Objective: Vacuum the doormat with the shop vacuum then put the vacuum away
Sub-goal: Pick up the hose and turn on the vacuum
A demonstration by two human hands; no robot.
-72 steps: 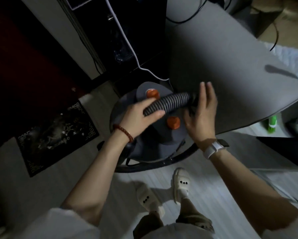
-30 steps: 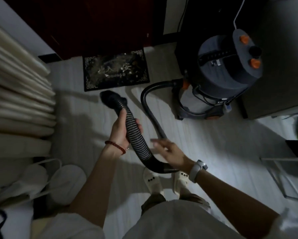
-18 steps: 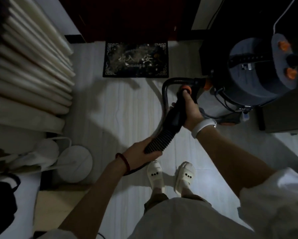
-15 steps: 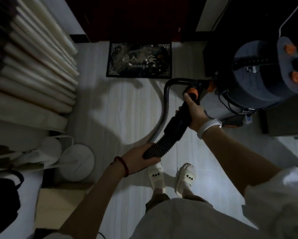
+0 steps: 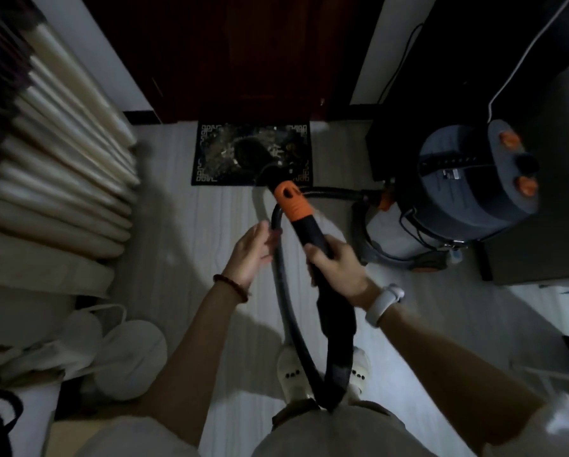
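Near the door, the doormat (image 5: 253, 153) lies flat on the pale floor (image 5: 184, 258), speckled with light debris. On it rests the dark nozzle (image 5: 248, 153), at the far end of the wand (image 5: 309, 232), whose orange collar (image 5: 293, 201) sits just short of the mat's near edge. My right hand (image 5: 337, 270) grips the wand's black section, fingers curled round it. My left hand (image 5: 251, 253) is spread and holds nothing, its fingertips just beside the hose (image 5: 288, 305); contact is unclear. That hose loops down past my slippers (image 5: 291, 374) and runs to the vacuum (image 5: 467, 189), standing right of the mat.
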